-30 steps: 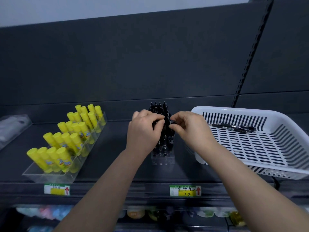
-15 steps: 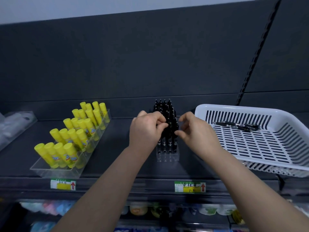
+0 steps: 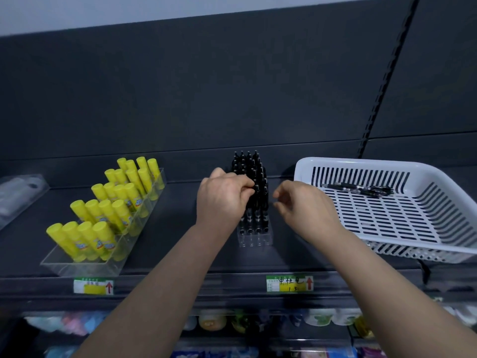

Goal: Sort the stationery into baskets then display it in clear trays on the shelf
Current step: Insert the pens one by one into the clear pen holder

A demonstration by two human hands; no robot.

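Note:
Several black pens (image 3: 254,166) stand upright in a clear tray (image 3: 255,237) at the middle of the dark shelf. My left hand (image 3: 222,200) is over the tray's left side, its fingertips pinching one black pen in the middle rows. My right hand (image 3: 304,205) hovers just right of the tray with loosely curled fingers, holding nothing and apart from the pens. To the right, a white slotted basket (image 3: 438,177) sits tilted on the shelf, with a few black pens (image 3: 361,188) lying at its far side.
A clear tray (image 3: 85,264) of yellow glue sticks (image 3: 116,200) stands on the left. A clear plastic package (image 3: 18,197) lies at the far left. Price labels (image 3: 289,282) run along the shelf's front edge. Colourful goods fill the lower shelf (image 3: 232,324).
My right hand has let go of the pens and drawn back to the right. My left hand stays on the pens. The view has shifted slightly left.

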